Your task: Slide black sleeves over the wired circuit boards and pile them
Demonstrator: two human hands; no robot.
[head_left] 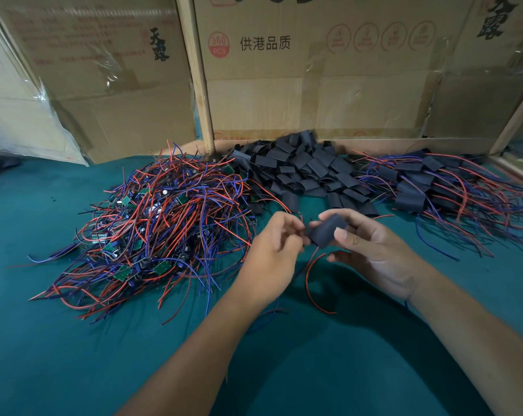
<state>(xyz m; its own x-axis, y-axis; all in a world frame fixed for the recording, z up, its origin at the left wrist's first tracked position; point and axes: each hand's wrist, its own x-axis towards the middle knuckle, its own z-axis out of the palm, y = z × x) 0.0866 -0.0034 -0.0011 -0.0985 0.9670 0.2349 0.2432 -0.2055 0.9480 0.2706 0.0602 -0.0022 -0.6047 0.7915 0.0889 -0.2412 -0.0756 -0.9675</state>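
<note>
Over a green bench [74, 355] backed by cardboard boxes [284, 85], the right hand [371, 250] pinches a black sleeve [326, 232]; the left hand [272, 253] pinches a red wire [309, 283] entering it. Bare boards [152, 229] lie left, sleeves [302, 169] far, finished ones [440, 184] right.

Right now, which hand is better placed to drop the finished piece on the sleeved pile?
The right hand: it pinches the black sleeve, and the sleeved pile lies on its side. The left hand only pinches the wires.

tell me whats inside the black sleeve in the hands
Nothing shows inside the black sleeve; its wall hides the interior. A red wire hangs just below it, so a board may be going in.
</note>
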